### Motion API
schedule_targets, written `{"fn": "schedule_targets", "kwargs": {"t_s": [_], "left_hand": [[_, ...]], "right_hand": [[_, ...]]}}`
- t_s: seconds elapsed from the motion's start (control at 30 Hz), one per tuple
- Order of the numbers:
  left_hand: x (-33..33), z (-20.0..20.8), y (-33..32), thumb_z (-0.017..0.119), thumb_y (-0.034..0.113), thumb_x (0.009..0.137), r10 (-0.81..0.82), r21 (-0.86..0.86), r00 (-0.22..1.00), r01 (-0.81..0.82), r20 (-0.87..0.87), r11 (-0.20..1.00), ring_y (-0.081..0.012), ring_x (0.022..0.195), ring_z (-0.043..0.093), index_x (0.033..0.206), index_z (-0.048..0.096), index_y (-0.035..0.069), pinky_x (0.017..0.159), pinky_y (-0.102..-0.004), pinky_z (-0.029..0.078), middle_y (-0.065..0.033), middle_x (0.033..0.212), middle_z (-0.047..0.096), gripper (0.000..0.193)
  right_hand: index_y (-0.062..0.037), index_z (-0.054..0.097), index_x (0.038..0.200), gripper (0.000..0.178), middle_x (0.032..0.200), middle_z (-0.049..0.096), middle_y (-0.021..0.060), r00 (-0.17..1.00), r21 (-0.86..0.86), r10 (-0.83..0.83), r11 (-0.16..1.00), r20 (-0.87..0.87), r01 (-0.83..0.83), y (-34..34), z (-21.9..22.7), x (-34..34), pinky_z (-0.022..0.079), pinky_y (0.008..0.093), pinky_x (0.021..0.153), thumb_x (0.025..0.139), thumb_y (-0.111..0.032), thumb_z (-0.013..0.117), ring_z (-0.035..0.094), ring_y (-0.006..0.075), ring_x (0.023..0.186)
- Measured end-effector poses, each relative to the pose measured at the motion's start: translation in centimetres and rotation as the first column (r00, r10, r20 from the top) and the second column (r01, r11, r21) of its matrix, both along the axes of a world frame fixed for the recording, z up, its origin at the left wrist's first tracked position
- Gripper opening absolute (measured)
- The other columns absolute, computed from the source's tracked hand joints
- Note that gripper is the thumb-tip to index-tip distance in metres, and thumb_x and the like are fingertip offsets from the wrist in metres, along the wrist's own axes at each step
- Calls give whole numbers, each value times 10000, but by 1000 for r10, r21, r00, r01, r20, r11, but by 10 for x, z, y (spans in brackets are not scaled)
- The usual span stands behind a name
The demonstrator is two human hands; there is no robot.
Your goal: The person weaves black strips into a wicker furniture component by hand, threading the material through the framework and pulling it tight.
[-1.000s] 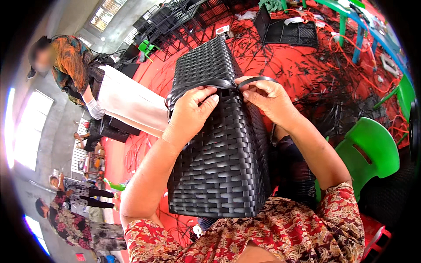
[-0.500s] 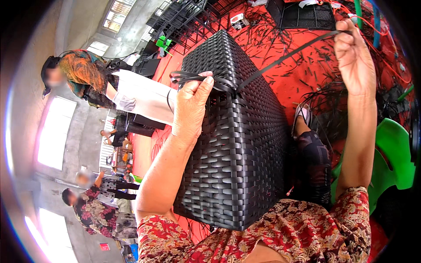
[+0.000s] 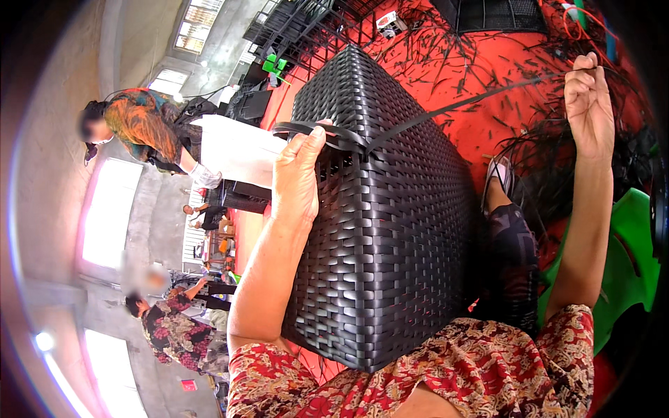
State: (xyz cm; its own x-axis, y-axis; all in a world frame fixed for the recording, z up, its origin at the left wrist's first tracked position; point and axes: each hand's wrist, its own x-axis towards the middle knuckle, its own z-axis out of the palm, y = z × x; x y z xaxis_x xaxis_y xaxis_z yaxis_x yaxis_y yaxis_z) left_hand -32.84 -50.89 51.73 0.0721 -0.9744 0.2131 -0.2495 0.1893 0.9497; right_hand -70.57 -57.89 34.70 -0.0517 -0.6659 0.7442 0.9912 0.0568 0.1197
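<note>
A black basket-like piece woven from flat plastic strips (image 3: 411, 230) stands in front of me, one corner edge toward my body. My left hand (image 3: 298, 174) is at its upper left, closed on a looped bundle of black strip (image 3: 327, 131) between thumb and fingers. From the woven corner a long flat black strip (image 3: 460, 104) runs up to the right. Its far end reaches my raised right hand (image 3: 591, 111), whose fingertips are pinched together on it. Beneath the left hand's loops, a small gap shows in the weave near the corner.
Black strip offcuts (image 3: 481, 115) litter the red floor. A tangle of strips (image 3: 543, 160) and a green chair (image 3: 624, 265) lie to my right. On the left, a person (image 3: 143, 129) bends beside a white sheet-like piece (image 3: 240, 150). Black frames (image 3: 300, 31) stand farther back.
My right hand has moved farther right and slightly down, with the strip stretching out to it. The left hand's loops have drawn closer together. The whole view has shifted a little.
</note>
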Motion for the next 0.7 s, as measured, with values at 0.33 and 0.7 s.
{"fn": "schedule_targets", "kwargs": {"t_s": [0.33,0.7], "left_hand": [[7,0,0,632,186,865,-36,-37,999,36,4,999,-77,781,537,801,647,19,771,-229,425,-26,885,634,180],[24,10,-8,643,391,836,-143,-47,835,197,532,979,-111,697,478,637,645,1,652,-265,384,-26,712,551,438]], "right_hand": [[44,474,1181,269,689,397,20,968,97,178,976,177,-197,7,-3,-30,361,235,537,966,-91,386,393,117,590],[-51,582,924,114,688,475,-38,167,-59,-270,666,-948,743,74,100,8,234,147,429,904,-126,499,331,-1,483]]}}
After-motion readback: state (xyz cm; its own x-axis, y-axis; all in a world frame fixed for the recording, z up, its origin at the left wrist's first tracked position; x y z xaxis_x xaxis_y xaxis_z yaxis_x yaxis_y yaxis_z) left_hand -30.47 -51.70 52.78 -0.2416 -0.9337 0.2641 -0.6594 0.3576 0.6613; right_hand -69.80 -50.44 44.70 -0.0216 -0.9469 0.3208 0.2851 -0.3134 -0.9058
